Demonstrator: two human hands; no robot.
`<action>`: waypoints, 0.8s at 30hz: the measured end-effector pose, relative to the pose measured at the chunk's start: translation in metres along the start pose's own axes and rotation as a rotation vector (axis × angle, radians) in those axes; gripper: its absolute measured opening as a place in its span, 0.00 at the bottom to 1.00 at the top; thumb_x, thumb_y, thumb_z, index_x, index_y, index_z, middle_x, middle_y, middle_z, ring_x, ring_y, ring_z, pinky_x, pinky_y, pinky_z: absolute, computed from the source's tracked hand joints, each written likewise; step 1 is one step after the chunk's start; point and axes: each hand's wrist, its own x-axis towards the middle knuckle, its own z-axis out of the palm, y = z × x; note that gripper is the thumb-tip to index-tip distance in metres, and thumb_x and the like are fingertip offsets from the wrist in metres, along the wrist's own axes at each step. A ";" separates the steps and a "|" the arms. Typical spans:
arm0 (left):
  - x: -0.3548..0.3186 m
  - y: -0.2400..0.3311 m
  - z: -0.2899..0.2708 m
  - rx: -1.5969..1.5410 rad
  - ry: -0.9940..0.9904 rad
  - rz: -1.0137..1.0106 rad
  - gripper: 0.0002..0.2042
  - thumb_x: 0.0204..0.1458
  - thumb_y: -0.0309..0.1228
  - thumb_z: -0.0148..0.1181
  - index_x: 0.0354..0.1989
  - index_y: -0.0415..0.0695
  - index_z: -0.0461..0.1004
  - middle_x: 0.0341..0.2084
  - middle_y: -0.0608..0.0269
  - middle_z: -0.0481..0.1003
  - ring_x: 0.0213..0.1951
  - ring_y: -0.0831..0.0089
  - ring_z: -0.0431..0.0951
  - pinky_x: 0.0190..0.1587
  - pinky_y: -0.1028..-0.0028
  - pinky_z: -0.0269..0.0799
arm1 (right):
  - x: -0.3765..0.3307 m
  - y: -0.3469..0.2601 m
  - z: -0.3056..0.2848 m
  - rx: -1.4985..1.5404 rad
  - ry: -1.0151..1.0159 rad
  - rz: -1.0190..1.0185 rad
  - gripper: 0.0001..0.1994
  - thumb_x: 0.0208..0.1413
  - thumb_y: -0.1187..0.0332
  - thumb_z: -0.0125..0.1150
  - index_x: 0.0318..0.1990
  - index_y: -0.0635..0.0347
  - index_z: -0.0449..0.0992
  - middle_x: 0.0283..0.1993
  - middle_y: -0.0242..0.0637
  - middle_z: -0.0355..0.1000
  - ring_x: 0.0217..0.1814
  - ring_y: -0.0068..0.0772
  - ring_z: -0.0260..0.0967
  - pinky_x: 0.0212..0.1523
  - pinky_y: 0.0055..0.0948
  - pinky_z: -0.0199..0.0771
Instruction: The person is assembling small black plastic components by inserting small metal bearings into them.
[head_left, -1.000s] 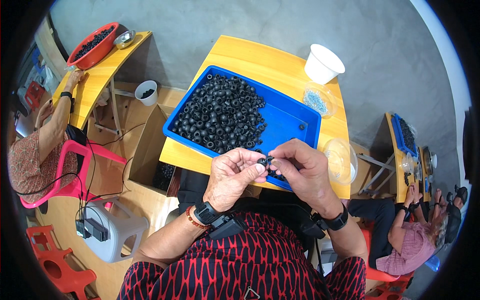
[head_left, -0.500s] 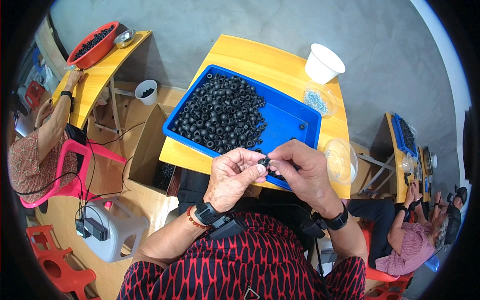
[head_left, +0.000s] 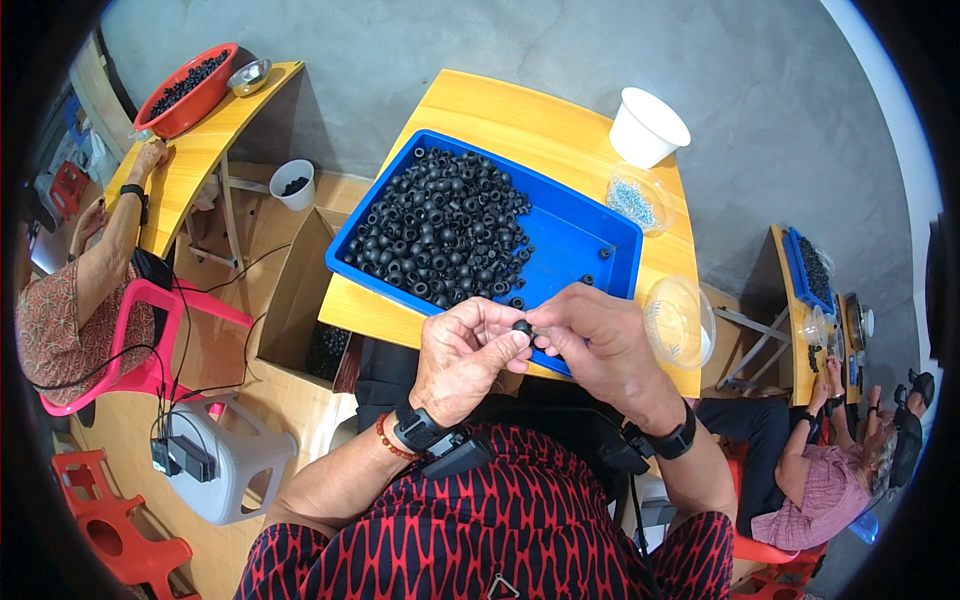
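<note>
Pinched between the thumb and fingers of my left hand (head_left: 456, 358) is a small round black cap-like part (head_left: 522, 327). My right hand (head_left: 610, 345) is closed, thumb and fingertips pressed together right beside that part; whatever they grip is too small to make out. Both hands hover over the near edge of a blue tray (head_left: 565, 235). A heap of similar black hollow parts (head_left: 435, 230) fills the tray's left side, and a few loose ones lie toward its right. To the right of the tray, a clear dish (head_left: 662, 222) holds small silvery-blue pieces.
The tray rests on a yellow table (head_left: 480, 100). A white tub (head_left: 648, 130) and a second clear container (head_left: 680, 325) stand along its right side. An open cardboard box (head_left: 290, 290) is at the left. Co-workers sit at tables on both sides.
My right hand has shifted slightly left and turned, its fingers more tightly closed at the black part. The left hand keeps its hold almost unmoved.
</note>
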 end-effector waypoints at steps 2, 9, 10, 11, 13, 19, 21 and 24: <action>-0.002 -0.003 0.001 -0.003 0.011 -0.003 0.06 0.57 0.19 0.61 0.42 0.34 0.75 0.32 0.57 0.80 0.32 0.77 0.81 0.36 0.77 0.81 | -0.002 -0.002 0.003 -0.001 -0.001 0.009 0.09 0.50 0.86 0.61 0.37 0.64 0.79 0.33 0.37 0.76 0.30 0.28 0.76 0.30 0.23 0.75; -0.001 -0.004 -0.001 -0.131 -0.020 -0.089 0.06 0.57 0.20 0.62 0.42 0.34 0.75 0.34 0.53 0.81 0.32 0.72 0.83 0.37 0.74 0.83 | -0.007 0.001 0.000 -0.016 -0.047 0.002 0.12 0.48 0.88 0.58 0.38 0.63 0.79 0.33 0.38 0.76 0.32 0.31 0.77 0.33 0.25 0.77; -0.001 -0.004 -0.001 -0.129 -0.021 -0.090 0.06 0.57 0.20 0.62 0.42 0.34 0.75 0.34 0.53 0.81 0.32 0.72 0.83 0.37 0.74 0.83 | -0.007 0.000 0.000 -0.015 -0.045 0.003 0.12 0.48 0.88 0.58 0.38 0.63 0.79 0.33 0.38 0.76 0.32 0.31 0.77 0.33 0.25 0.77; -0.001 -0.003 -0.001 -0.162 -0.024 -0.112 0.06 0.57 0.20 0.61 0.42 0.34 0.75 0.34 0.52 0.81 0.33 0.71 0.83 0.38 0.73 0.83 | -0.008 0.000 -0.001 -0.019 -0.052 -0.011 0.10 0.50 0.84 0.59 0.39 0.62 0.77 0.34 0.40 0.75 0.33 0.37 0.77 0.33 0.29 0.78; -0.001 -0.002 -0.001 -0.194 -0.030 -0.135 0.06 0.58 0.21 0.61 0.42 0.34 0.76 0.35 0.51 0.81 0.33 0.70 0.83 0.38 0.73 0.84 | -0.009 -0.001 -0.001 -0.024 -0.056 -0.024 0.09 0.52 0.81 0.61 0.40 0.61 0.76 0.34 0.41 0.74 0.34 0.44 0.77 0.33 0.33 0.78; -0.002 0.001 0.003 -0.146 -0.036 -0.204 0.06 0.59 0.21 0.60 0.43 0.34 0.76 0.35 0.52 0.81 0.34 0.70 0.84 0.39 0.72 0.84 | -0.011 -0.012 -0.007 -0.136 -0.132 -0.062 0.11 0.49 0.81 0.62 0.42 0.64 0.76 0.36 0.43 0.73 0.37 0.48 0.77 0.35 0.36 0.79; -0.002 0.001 0.006 -0.158 -0.022 -0.184 0.06 0.59 0.22 0.60 0.43 0.34 0.76 0.35 0.52 0.81 0.34 0.70 0.84 0.40 0.72 0.84 | -0.011 -0.012 -0.007 -0.143 -0.135 -0.047 0.13 0.47 0.81 0.62 0.42 0.64 0.75 0.37 0.43 0.72 0.36 0.49 0.76 0.35 0.38 0.79; -0.003 -0.004 0.007 -0.103 -0.006 -0.169 0.06 0.59 0.22 0.60 0.42 0.34 0.76 0.34 0.52 0.81 0.34 0.70 0.84 0.39 0.72 0.84 | -0.013 -0.005 -0.008 -0.142 -0.156 -0.054 0.15 0.46 0.81 0.63 0.44 0.65 0.76 0.38 0.44 0.72 0.36 0.50 0.76 0.35 0.39 0.79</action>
